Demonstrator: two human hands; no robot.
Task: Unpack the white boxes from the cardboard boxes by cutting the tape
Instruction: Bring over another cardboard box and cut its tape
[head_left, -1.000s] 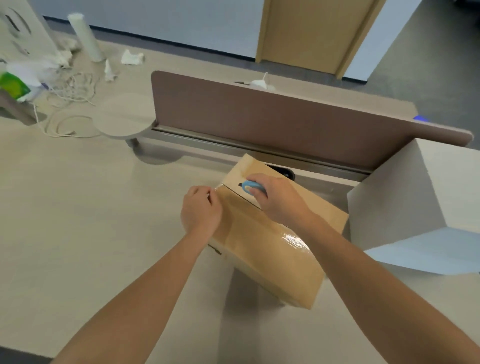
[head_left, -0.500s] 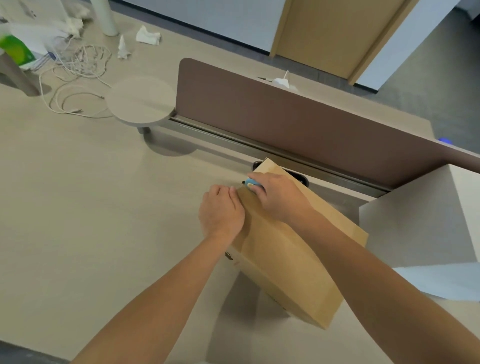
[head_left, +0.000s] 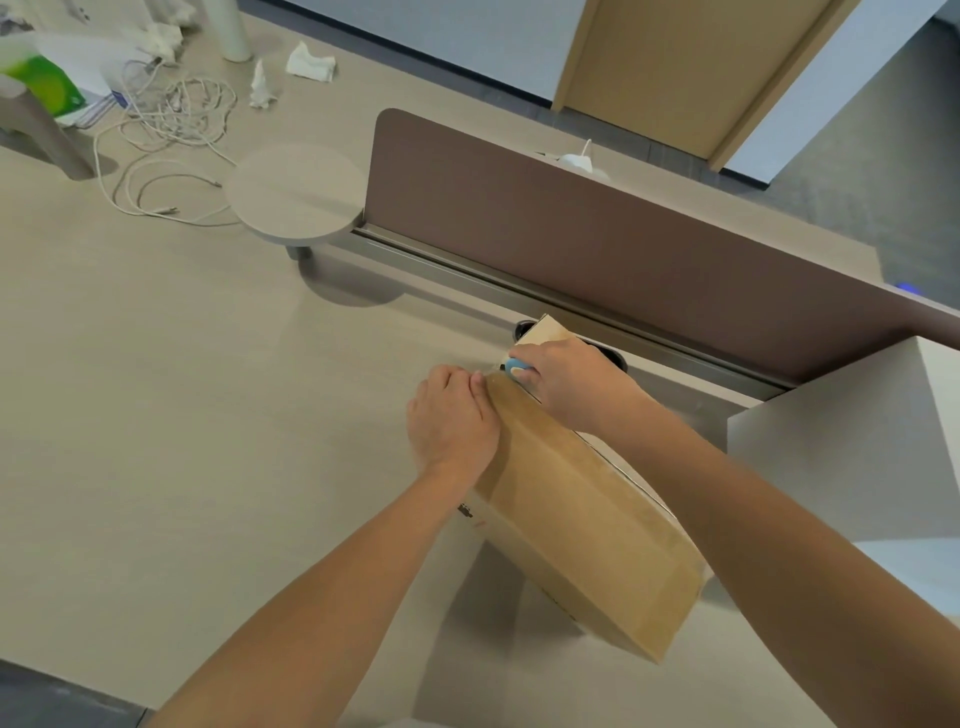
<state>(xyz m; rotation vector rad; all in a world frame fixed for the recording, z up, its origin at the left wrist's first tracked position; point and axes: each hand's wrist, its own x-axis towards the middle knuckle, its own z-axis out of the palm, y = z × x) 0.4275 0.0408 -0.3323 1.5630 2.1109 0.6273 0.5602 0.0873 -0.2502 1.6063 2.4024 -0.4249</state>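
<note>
A brown cardboard box (head_left: 587, 525), sealed with clear tape, stands tilted on the beige table (head_left: 208, 441). My left hand (head_left: 452, 421) presses against the box's left upper edge, fingers curled on it. My right hand (head_left: 566, 384) rests on the box's top far end and grips a small blue cutter (head_left: 517, 370), its tip at the box's far left corner. A large white box (head_left: 852, 457) stands to the right, touching nothing I hold.
A brown divider panel (head_left: 623, 249) runs across the back of the table. A round raised stand (head_left: 296, 200) sits left of it. White cables (head_left: 166, 135), crumpled tissues (head_left: 310, 62) and a green packet (head_left: 44, 85) lie at the far left.
The box has tipped more upright and swung lengthwise toward me. My right hand with the cutter slid to the far left corner. My left hand stayed on the left edge.
</note>
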